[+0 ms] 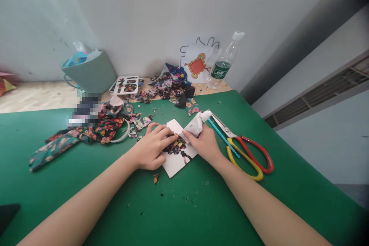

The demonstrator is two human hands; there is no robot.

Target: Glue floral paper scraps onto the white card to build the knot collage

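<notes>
The worktop (173,215) has a smooth green covering, with a strip of pale wood (43,98) at the back against a grey-white wall (144,15). Slatted vents (311,102) run along the right side of the room. Small scraps lie scattered over the green.

One white card (173,167) lies on the green, mid-worktop, with dark floral patches on it. The left hand (151,148) rests over its left side, fingers apart, touching the patches; the right hand (206,142) is clamped on one white tube (193,126) over its right side.

To the right lie one pair of scissors (227,131) and one blue stick (220,136). To the left are one pale ring (127,134) and floral cloth (106,128). Behind stand one light-green basket (90,75), one patterned panel (127,85), one scrap heap (170,82), one knot picture (197,65) and one clear bottle (220,71).
</notes>
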